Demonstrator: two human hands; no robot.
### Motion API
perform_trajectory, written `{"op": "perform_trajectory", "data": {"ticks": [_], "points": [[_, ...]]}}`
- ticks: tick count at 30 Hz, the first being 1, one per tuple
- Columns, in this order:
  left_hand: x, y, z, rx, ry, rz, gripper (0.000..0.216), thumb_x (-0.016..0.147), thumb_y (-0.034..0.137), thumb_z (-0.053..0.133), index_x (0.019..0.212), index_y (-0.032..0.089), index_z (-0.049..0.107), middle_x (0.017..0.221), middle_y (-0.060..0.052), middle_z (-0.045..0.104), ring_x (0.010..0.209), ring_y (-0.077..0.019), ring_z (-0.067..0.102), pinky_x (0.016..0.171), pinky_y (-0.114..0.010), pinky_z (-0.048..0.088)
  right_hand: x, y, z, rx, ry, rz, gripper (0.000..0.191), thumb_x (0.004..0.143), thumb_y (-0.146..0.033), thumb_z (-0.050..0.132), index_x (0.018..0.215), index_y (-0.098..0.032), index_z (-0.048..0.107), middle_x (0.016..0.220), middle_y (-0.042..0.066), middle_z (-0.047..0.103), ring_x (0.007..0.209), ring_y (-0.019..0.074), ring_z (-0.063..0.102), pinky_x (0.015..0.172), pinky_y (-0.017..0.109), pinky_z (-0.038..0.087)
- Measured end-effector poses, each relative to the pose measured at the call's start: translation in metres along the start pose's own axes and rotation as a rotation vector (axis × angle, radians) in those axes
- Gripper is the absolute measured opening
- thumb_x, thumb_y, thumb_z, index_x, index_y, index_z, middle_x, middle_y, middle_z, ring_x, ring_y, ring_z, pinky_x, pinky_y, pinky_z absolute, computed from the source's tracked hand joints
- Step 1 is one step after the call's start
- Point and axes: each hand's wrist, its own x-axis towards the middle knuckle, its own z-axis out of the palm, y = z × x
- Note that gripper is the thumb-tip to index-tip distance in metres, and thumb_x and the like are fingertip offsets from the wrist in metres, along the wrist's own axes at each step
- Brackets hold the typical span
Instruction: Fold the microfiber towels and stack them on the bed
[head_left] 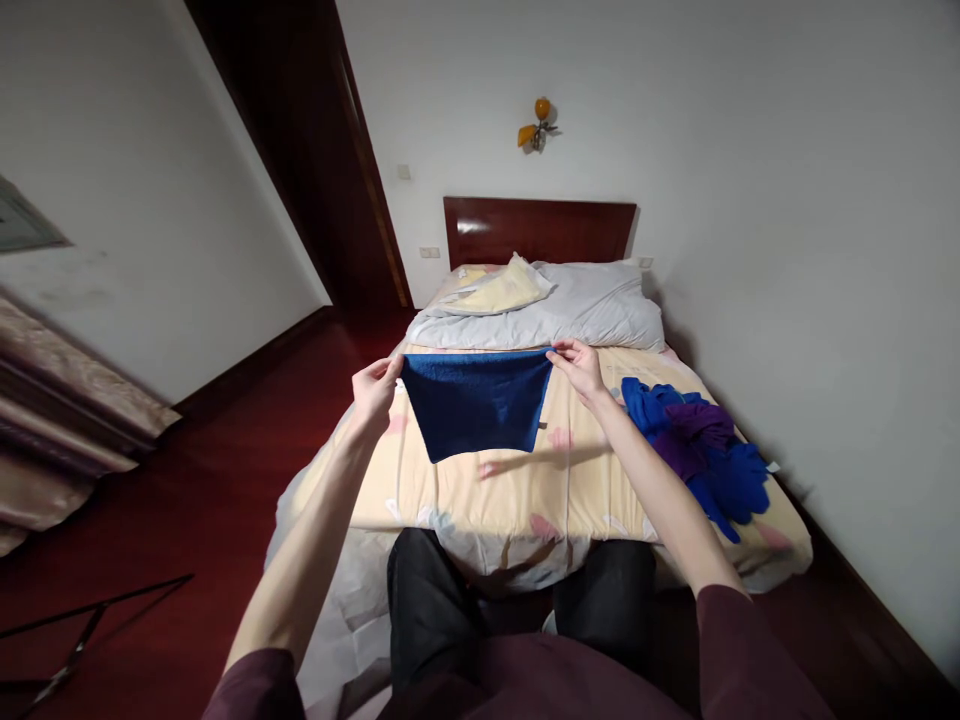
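The left hand (375, 388) and the right hand (577, 366) hold a dark blue towel (474, 402) stretched between them in the air above the middle of the bed (465, 490). Each grip is pinched shut on one upper corner of the towel, so the top edge runs taut and level while the rest hangs down, narrowing toward its lower edge (it casts a faint shadow on the cover below). The towel touches nothing but the two hands.

The bed carries a pale yellow quilt (525, 495) with scattered pink and blue marks. Near its right edge lies a loose pile of cloths (694, 445), bright blue ones with a purple one among them, well apart from the held towel. At the head end a grey-white pillow (592, 305) lies across the bed, with a folded pale yellow cloth (499, 290) resting on its left part. Behind stands a dark wooden headboard (540, 228), and above it an orange wall lamp (537, 127). The person's knees in black trousers (431, 600) press against the foot edge of the bed.
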Motion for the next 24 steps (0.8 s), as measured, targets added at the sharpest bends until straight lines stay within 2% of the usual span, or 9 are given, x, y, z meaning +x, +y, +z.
{"op": "perform_trajectory", "data": {"ticks": [6,10,13,17,20,24], "points": [[0.002,0.005,-0.006,-0.003,0.015,0.011,0.061,0.07,0.071,0.077,0.091,0.014,0.074,0.077,-0.004,0.067,0.071,-0.015,0.055,0.067,-0.029,0.042,-0.016,-0.02,-0.008,-0.021,-0.025,0.005,0.053,0.061,-0.06,0.091,0.088,-0.02,0.07,0.089,0.005,0.075,0.088,0.0192,0.069,0.084,0.033,0.055],[-0.023,-0.007,-0.019,0.015,-0.088,0.006,0.055,0.068,0.068,0.08,0.082,0.015,0.075,0.073,-0.003,0.066,0.069,-0.0153,0.054,0.066,-0.028,0.041,-0.049,-0.024,-0.025,-0.042,-0.054,0.14,0.053,0.055,-0.057,0.095,0.085,-0.019,0.073,0.087,0.006,0.075,0.084,0.0196,0.07,0.078,0.031,0.055],[-0.058,-0.015,-0.028,0.001,-0.197,-0.082,0.05,0.069,0.065,0.082,0.073,0.016,0.073,0.068,-0.002,0.062,0.066,-0.0145,0.051,0.064,-0.028,0.04,-0.086,-0.027,-0.042,-0.046,-0.067,0.286,0.05,0.056,-0.054,0.095,0.085,-0.019,0.074,0.082,0.006,0.074,0.071,0.0163,0.066,0.067,0.028,0.052],[-0.098,-0.019,-0.03,-0.076,-0.298,-0.274,0.049,0.069,0.065,0.083,0.068,0.018,0.07,0.066,-0.002,0.058,0.064,-0.0149,0.049,0.063,-0.029,0.042,-0.125,-0.036,-0.064,-0.058,-0.095,0.435,0.045,0.061,-0.049,0.095,0.089,-0.021,0.075,0.074,0.004,0.07,0.058,0.0134,0.06,0.056,0.027,0.048],[-0.109,-0.026,-0.025,-0.106,-0.357,-0.354,0.049,0.067,0.064,0.084,0.066,0.018,0.069,0.066,-0.002,0.057,0.063,-0.0141,0.047,0.064,-0.029,0.042,-0.137,-0.038,-0.077,-0.034,-0.078,0.528,0.046,0.061,-0.047,0.095,0.094,-0.022,0.076,0.07,0.003,0.068,0.057,0.0131,0.06,0.054,0.027,0.048],[-0.102,-0.046,-0.01,-0.093,-0.406,-0.412,0.049,0.065,0.064,0.085,0.074,0.018,0.073,0.07,-0.003,0.06,0.065,-0.014,0.049,0.065,-0.028,0.04,-0.136,-0.02,-0.087,0.015,-0.014,0.628,0.049,0.057,-0.044,0.097,0.094,-0.02,0.075,0.071,0.001,0.067,0.057,0.011,0.06,0.052,0.024,0.048]]}}
